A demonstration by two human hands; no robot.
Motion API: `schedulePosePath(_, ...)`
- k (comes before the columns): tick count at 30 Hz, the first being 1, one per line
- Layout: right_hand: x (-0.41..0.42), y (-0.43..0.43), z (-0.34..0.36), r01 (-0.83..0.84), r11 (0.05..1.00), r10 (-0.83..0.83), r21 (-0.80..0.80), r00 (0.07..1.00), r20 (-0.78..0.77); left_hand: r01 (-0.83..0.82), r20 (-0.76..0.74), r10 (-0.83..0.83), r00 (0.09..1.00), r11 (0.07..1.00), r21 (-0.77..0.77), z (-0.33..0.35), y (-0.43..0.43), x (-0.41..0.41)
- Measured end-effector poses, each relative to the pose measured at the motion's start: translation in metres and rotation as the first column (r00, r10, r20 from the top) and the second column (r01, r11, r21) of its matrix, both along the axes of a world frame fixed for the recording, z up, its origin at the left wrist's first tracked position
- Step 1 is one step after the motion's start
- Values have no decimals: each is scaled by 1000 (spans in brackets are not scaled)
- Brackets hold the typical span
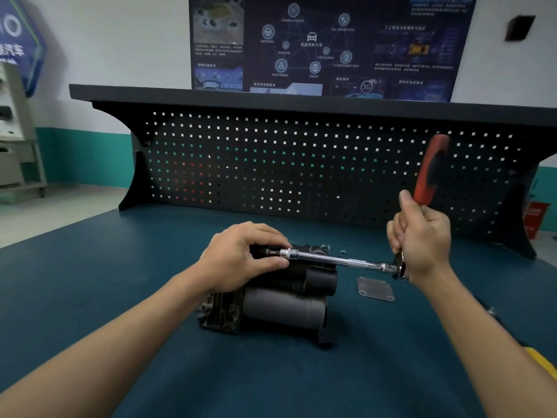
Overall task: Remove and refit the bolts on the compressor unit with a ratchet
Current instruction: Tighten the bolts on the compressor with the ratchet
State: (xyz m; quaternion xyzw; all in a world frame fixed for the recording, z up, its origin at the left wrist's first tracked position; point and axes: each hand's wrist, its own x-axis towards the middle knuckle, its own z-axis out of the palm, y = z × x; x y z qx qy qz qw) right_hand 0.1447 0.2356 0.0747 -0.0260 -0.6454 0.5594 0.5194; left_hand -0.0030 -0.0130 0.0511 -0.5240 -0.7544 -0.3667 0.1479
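Both hands loaded. Left hand [244,254] rests on top of the compressor unit [283,300], fingers pinching the socket end of the extension bar [331,260] at the unit's top. Bar runs level out past the unit's right side to the ratchet [429,170]. Right hand [422,242] is clenched round its lower handle by the head, red-black grip standing up. Unit sits on the blue bench mat [120,297]. Flat metal plate [375,288] lies on the mat just right of the unit. Small loose bolts [325,246] lie just behind it, count unclear
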Motion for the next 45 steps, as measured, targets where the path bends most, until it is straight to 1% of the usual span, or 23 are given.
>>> schedulePosePath(4,5,-9,-10,18,998,-10,67,993,-113,-48,-16,48,999,998,-42,4,-1,2)
schedulePosePath(5,7,-11,-12,20,997,-8,79,990,-143,-86,-64,80,995,992,-96,6,0,3)
schedulePosePath(6,8,-13,-14,13,996,2,88,986,-168,-151,-162,123,979,974,-169,9,2,6)
schedulePosePath(7,10,-13,-15,1,995,18,103,982,-188,-228,-291,158,944,947,-226,12,8,10)
schedulePosePath(8,10,-14,-16,-10,992,35,123,979,-198,-273,-397,157,905,927,-255,15,15,16)
schedulePosePath(10,11,-15,-15,-34,989,61,147,981,-184,-279,-489,112,865,918,-283,15,30,31)
schedulePosePath(12,10,-13,-15,-44,993,61,112,986,-154,-286,-531,90,843,910,-300,9,39,41)
schedulePosePath(16,10,-9,-15,-47,999,47,3,993,-104,-319,-550,127,825,909,-269,-1,44,43)
schedulePosePath(19,12,-9,-12,-44,993,46,-114,999,14,-300,-555,108,825,915,-268,-3,46,42)
schedulePosePath(21,14,-5,-15,-83,972,104,-219,991,89,-302,-556,111,824,916,-265,-3,47,42)
schedulePosePath(23,18,-1,-26,-141,956,186,-256,969,163,-311,-553,129,823,917,-250,-6,47,42)
schedulePosePath(25,21,0,-43,-167,961,221,-221,944,247,-312,-542,154,826,926,-213,-7,46,44)
schedulePosePath(26,23,0,-50,-160,972,206,-174,935,290,-315,-541,166,824,929,-196,-7,46,45)
schedulePosePath(28,26,1,-59,-99,995,96,-9,931,353,-321,-542,180,821,931,-176,-7,45,47)
schedulePosePath(29,27,1,-61,-70,995,41,70,933,358,-322,-540,183,822,930,-175,-7,44,48)
schedulePosePath(30,28,1,-61,-56,992,13,115,937,348,-324,-536,184,824,929,-179,-7,44,49)
schedulePosePath(34,27,5,-64,-59,983,14,173,968,250,-341,-520,207,829,923,-177,-7,44,51)
schedulePosePath(36,27,6,-62,-70,981,21,181,966,257,-355,-522,217,825,917,-181,-7,44,51)
schedulePosePath(37,26,5,-59,-77,984,30,159,959,282,-359,-520,219,825,915,-183,-7,44,51)
schedulePosePath(39,24,4,-53,-89,994,63,57,933,354,-357,-516,215,829,914,-193,-7,45,51)
schedulePosePath(41,22,6,-46,-102,986,151,-134,885,441,-353,-509,213,834,915,-195,-8,45,50)
schedulePosePath(43,24,10,-41,-159,908,348,-387,801,487,-349,-496,217,841,918,-190,-7,45,50)
schedulePosePath(45,28,14,-38,-214,792,536,-572,693,482,-341,-481,219,849,923,-181,-6,46,50)
